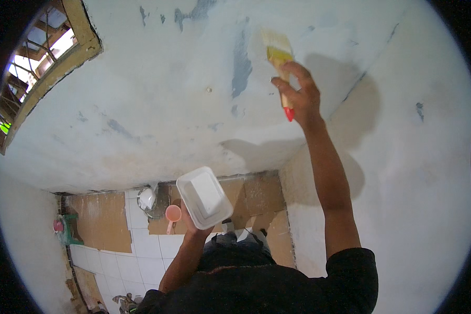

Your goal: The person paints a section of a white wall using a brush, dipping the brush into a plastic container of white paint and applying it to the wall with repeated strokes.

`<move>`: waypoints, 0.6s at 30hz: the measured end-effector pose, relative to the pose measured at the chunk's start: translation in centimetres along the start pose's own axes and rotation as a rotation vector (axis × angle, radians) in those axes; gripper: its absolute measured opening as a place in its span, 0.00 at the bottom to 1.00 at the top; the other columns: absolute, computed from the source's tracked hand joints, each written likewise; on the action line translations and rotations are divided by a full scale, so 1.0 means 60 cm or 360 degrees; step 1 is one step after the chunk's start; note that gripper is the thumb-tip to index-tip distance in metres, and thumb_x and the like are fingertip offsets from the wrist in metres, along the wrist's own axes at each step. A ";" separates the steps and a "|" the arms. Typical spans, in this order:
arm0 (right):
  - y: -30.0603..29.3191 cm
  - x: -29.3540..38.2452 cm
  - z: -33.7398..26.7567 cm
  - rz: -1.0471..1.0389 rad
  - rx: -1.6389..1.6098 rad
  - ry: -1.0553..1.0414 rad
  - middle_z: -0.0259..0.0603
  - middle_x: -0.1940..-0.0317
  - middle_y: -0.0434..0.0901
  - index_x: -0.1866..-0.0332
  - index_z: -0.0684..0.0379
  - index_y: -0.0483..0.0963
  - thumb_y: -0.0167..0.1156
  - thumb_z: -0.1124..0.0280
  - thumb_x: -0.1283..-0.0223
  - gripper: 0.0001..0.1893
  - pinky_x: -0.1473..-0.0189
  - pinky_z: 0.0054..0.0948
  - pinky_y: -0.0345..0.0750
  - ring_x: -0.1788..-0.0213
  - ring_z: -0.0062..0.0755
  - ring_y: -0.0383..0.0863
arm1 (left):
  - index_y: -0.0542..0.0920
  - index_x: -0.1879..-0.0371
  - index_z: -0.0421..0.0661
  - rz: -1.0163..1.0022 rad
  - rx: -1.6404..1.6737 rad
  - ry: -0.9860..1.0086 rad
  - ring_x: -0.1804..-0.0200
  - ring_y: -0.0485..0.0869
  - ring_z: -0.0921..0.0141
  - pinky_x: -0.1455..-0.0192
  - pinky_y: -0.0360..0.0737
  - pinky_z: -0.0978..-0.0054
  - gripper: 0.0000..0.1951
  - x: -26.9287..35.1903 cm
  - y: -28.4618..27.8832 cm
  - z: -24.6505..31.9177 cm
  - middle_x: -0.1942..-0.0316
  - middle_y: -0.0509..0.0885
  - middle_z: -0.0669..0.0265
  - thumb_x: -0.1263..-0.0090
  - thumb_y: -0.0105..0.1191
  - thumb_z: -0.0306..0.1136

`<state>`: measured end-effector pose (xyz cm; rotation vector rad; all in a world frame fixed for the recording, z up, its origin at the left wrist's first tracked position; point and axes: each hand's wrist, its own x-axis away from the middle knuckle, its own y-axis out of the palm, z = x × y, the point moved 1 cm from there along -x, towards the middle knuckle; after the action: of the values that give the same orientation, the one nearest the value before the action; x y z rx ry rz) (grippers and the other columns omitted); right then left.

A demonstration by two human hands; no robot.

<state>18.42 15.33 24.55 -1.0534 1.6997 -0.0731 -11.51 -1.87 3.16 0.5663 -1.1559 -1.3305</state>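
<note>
My right hand [304,92] grips the wooden handle of a wide paintbrush [280,55], whose red-tipped end points down. Its pale bristles lie against or very near the wall [172,90], to the right of a long grey patch. My left hand [194,221] holds up a white rectangular plastic tub [205,198] from its lower left side; most of the fingers are hidden beneath it. The tub's inside is white, and how much it holds is hard to tell. Just left of the tub, lower down, is a pink plastic dipper [173,214].
A container with white contents [146,198] stands on the floor by the wall. Cardboard sheets [102,221] cover parts of the white tiles [147,243]. A green plastic stool [72,229] is at the left wall. Upper left is a barred window frame [84,35]; a wall corner runs at right.
</note>
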 end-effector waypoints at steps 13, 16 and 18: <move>0.217 0.359 0.192 -0.1075 0.0247 -0.0568 0.34 0.45 0.76 0.57 0.48 0.80 0.61 0.72 0.49 0.12 0.48 0.36 0.81 0.43 0.40 0.78 | 0.68 0.34 0.54 0.0072 -0.0128 -0.0061 0.43 0.80 0.62 0.44 0.79 0.53 0.33 0.018 -0.010 0.003 0.43 0.78 0.64 0.30 0.39 0.65; 0.161 0.230 0.144 -0.0715 0.0429 -0.0699 0.33 0.47 0.77 0.56 0.47 0.79 0.61 0.72 0.48 0.13 0.50 0.35 0.82 0.43 0.37 0.79 | 0.68 0.33 0.53 0.0048 -0.0131 -0.0059 0.43 0.80 0.62 0.44 0.79 0.54 0.34 0.018 -0.006 -0.002 0.43 0.78 0.64 0.30 0.39 0.65; 0.113 0.161 0.095 -0.0387 0.0363 -0.0815 0.35 0.46 0.78 0.58 0.48 0.81 0.65 0.74 0.51 0.13 0.48 0.33 0.82 0.43 0.39 0.80 | 0.68 0.33 0.53 0.0062 -0.0109 -0.0040 0.44 0.80 0.62 0.44 0.79 0.54 0.34 0.021 -0.008 -0.003 0.44 0.78 0.64 0.30 0.38 0.65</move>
<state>18.67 15.46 11.48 -0.9982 1.0730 -0.1369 -11.77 -3.22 3.10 0.4761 -1.1322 -1.3419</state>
